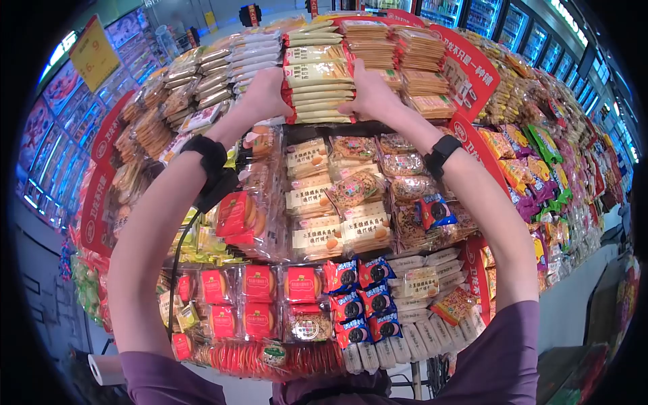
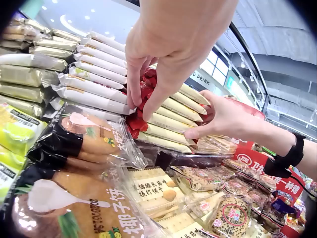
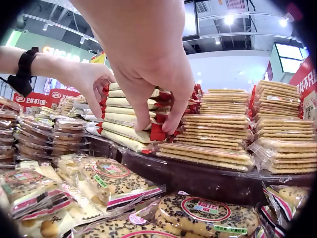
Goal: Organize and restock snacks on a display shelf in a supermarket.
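Note:
A stack of cream-coloured snack packets (image 1: 320, 102) with red ends lies at the top of the display, between the two hands. At its left end my left hand (image 1: 272, 94) grips the red packet ends with thumb and fingers. My right hand (image 1: 372, 96) holds the opposite end of the stack. In the left wrist view, the left fingers (image 2: 132, 94) reach down beside white-wrapped packets (image 2: 94, 91). The right wrist view has the right thumb and fingers at the red ends, beside stacked flat crackers (image 3: 215, 134).
Below the stack, a dark tray edge (image 3: 198, 176) borders seeded biscuits (image 3: 198, 215) and cream biscuit packets (image 1: 364, 228). Red-labelled packs (image 1: 258, 283) and blue cookie packs (image 1: 347, 277) fill the front. A red sign strip (image 1: 472, 67) stands at the right.

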Demonstrator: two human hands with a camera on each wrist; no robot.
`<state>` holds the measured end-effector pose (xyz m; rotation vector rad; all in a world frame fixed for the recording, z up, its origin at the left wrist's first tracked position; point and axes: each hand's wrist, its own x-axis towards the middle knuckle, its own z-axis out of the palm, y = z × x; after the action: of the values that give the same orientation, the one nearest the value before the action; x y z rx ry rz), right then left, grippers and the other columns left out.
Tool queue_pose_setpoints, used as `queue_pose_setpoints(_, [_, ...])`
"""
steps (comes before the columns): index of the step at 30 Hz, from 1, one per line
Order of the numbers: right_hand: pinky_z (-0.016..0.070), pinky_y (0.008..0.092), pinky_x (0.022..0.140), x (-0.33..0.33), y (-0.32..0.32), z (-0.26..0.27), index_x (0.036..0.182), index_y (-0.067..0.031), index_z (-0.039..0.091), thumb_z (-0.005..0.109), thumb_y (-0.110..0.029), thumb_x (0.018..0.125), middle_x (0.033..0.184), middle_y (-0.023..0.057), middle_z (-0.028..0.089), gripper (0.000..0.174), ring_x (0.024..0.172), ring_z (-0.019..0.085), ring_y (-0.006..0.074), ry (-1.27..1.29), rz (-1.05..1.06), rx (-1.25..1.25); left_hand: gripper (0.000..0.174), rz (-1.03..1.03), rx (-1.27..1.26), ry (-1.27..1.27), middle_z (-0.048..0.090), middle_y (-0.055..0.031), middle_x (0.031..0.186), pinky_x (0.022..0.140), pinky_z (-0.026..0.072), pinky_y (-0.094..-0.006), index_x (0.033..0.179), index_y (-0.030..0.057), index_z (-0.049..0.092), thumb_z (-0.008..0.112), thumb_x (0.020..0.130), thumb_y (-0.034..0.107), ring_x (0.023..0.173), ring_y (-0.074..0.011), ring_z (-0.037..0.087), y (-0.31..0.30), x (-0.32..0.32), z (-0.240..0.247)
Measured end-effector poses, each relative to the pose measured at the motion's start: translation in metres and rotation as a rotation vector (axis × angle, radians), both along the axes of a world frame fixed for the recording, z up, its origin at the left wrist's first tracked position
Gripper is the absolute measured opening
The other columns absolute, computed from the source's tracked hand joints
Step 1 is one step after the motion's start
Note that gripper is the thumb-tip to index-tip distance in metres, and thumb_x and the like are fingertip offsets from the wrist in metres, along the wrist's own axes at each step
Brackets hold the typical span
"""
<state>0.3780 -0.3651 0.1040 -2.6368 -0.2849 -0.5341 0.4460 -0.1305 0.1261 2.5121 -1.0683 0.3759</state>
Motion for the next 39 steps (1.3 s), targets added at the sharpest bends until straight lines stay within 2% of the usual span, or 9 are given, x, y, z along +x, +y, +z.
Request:
queue_pose_setpoints(13, [0.0530,0.0454,0.080,-0.002,-0.007,0.008,0.112,0.0099,0.037,0.085,-0.033,0.064,0.092,0.0370,0.062,0.080,0.093,0.063,0.0465,0.006,-0.020,-0.092,0.070,0.094,0.007,0.092,0.065,-0.0242,0.104,0.084,0.0516,-0.0375,0.101,-0.0076,0.061,0.088,0.054,0.035,0.093,-0.0349,0.064,0.017,0.001,0.007])
queue_pose_setpoints(16, [0.0527,0.0483,0.077,-0.019,-0.002,0.023,0.113,0.0064,0.039,0.083,-0.034,0.067,0.089,0.0340,0.063,0.075,0.089,0.064,0.0450,-0.044,-0.041,-0.146,0.076,0.072,-0.098,0.099,0.065,-0.0235,0.108,0.083,0.0524,-0.0367,0.110,-0.0089,0.059,0.088,0.057,0.037,0.093,-0.0311,0.066,0.032,-0.005,0.012])
queue_pose_setpoints(17, [0.0533,0.0454,0.079,-0.023,0.001,0.023,0.119,0.0016,0.042,0.081,-0.033,0.071,0.103,0.0278,0.063,0.071,0.098,0.064,0.0391,-0.117,-0.059,-0.200,0.077,0.066,-0.143,0.107,0.065,-0.0232,0.108,0.083,0.0527,-0.0363,0.113,-0.0095,0.058,0.087,0.058,0.036,0.093,-0.0301,0.067,0.037,-0.012,0.015])
queue_pose_setpoints(21, [0.0533,0.0399,0.081,-0.023,0.013,0.019,0.120,-0.0046,0.048,0.077,-0.025,0.074,0.112,0.0149,0.060,0.058,0.104,0.060,0.0334,-0.628,0.109,-0.547,0.074,0.138,-0.109,0.092,0.063,-0.0228,0.116,0.082,0.0552,-0.0324,0.131,-0.0083,0.048,0.081,0.074,0.026,0.096,-0.0241,0.068,0.048,-0.026,0.030])
queue_pose_setpoints(23, [0.0529,0.0366,0.084,-0.014,0.019,0.020,0.123,-0.0073,0.050,0.073,-0.023,0.078,0.117,0.0114,0.058,0.053,0.108,0.059,0.0294,-0.658,0.224,-0.719,0.063,0.144,-0.091,0.172,0.063,-0.0209,0.117,0.083,0.0549,-0.0317,0.129,-0.0076,0.051,0.075,0.082,0.027,0.098,-0.0230,0.067,0.050,-0.024,0.031])
queue_pose_setpoints(30, [0.0501,0.0388,0.093,0.000,0.021,0.011,0.141,-0.0106,0.038,0.058,-0.027,0.091,0.131,0.0140,0.053,0.056,0.120,0.054,0.0295,-0.484,0.277,-0.628,0.034,0.010,-0.408,0.582,0.068,-0.0093,0.096,0.081,0.0535,-0.0298,0.104,-0.0058,0.067,0.056,0.093,0.024,0.087,-0.0151,0.067,0.021,-0.031,0.005])
queue_pose_setpoints(34, [0.0490,0.0391,0.095,0.003,0.019,0.012,0.142,-0.0088,0.036,0.057,-0.027,0.092,0.131,0.0161,0.053,0.057,0.120,0.053,0.0310,-0.435,0.267,-0.640,0.041,0.106,-0.251,0.625,0.066,-0.0099,0.113,0.092,0.0501,-0.0283,0.125,-0.0043,0.058,0.048,0.101,0.026,0.100,-0.0150,0.064,0.012,-0.033,0.013])
queue_pose_setpoints(37, [0.0485,0.0390,0.095,0.008,0.016,0.010,0.141,-0.0067,0.035,0.055,-0.028,0.093,0.131,0.0175,0.052,0.056,0.120,0.053,0.0316,-0.465,0.278,-0.659,0.031,0.100,-0.333,0.521,0.066,-0.0085,0.082,0.073,0.0514,-0.0315,0.091,-0.0062,0.066,0.051,0.094,0.021,0.075,-0.0141,0.063,0.010,-0.032,0.006])
queue_pose_setpoints(39, [0.0483,0.0388,0.096,0.012,0.015,0.008,0.141,-0.0056,0.035,0.055,-0.029,0.094,0.131,0.0182,0.052,0.056,0.120,0.053,0.0319,-0.496,0.286,-0.659,0.030,0.088,-0.323,0.522,0.066,-0.0092,0.085,0.074,0.0519,-0.0319,0.091,-0.0060,0.065,0.050,0.094,0.020,0.076,-0.0150,0.063,0.009,-0.026,0.005])
